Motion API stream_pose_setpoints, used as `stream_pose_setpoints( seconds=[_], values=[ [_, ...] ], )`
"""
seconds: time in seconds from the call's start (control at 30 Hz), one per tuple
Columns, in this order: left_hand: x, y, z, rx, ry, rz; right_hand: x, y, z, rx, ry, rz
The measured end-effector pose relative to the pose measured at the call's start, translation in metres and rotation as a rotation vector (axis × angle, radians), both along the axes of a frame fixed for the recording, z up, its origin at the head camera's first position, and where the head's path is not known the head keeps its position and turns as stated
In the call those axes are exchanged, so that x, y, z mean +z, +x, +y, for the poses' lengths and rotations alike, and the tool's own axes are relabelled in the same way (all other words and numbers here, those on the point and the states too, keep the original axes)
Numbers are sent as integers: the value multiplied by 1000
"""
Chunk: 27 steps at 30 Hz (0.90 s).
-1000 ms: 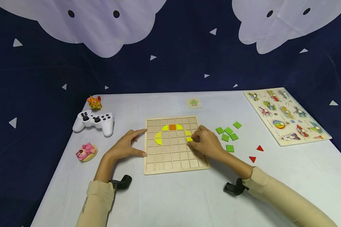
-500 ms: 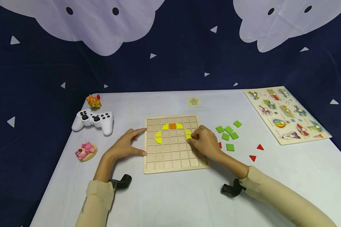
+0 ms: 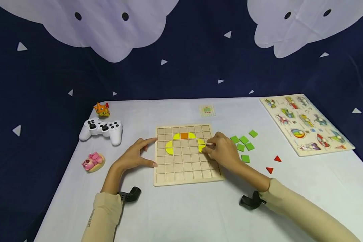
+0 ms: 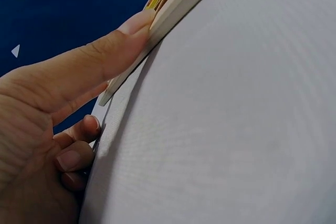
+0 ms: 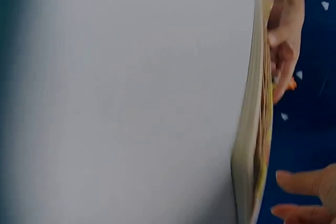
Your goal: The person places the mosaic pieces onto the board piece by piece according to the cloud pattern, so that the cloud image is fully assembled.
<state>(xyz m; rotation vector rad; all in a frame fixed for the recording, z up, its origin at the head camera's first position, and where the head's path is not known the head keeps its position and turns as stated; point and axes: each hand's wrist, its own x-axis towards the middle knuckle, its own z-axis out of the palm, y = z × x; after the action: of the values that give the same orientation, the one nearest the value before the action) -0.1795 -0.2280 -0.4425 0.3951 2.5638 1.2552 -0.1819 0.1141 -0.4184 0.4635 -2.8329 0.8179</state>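
A wooden grid board (image 3: 184, 168) lies in the middle of the white table. It holds an orange square (image 3: 184, 135) and several yellow curved pieces that form an arc. My right hand (image 3: 206, 148) lies over the board's right side, thumb and forefinger pinching a yellow piece (image 3: 202, 148) that sits in a cell. My left hand (image 3: 149, 152) steadies the board's left edge with straight forefinger and thumb. In the left wrist view that forefinger (image 4: 105, 51) presses against the board's rim (image 4: 173, 9). The right wrist view shows the board edge-on (image 5: 249, 145), blurred.
Several green squares (image 3: 243, 144) and two red triangles (image 3: 277, 158) lie right of the board. An animal peg puzzle (image 3: 305, 124) sits far right. A white game controller (image 3: 101, 129), an orange toy (image 3: 101, 109) and a pink toy (image 3: 92, 162) are left. A small pattern card (image 3: 207, 110) lies behind.
My right fingertips have shifted slightly on the yellow piece at the board's right side. My left hand and the board have stayed put.
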Motion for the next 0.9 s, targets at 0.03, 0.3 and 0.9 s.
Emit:
stream_pose_setpoints(
  seconds=[0.03,0.3,0.9],
  values=[
    [0,0,0,1,-1,1,2,-1,4,0,11,12],
    [-2,1,-1,5,-3,1,10,-18,43,-64,147,-39],
    [-2,1,1,7,1,2,6,-29,92,-138,184,-147]
  ],
)
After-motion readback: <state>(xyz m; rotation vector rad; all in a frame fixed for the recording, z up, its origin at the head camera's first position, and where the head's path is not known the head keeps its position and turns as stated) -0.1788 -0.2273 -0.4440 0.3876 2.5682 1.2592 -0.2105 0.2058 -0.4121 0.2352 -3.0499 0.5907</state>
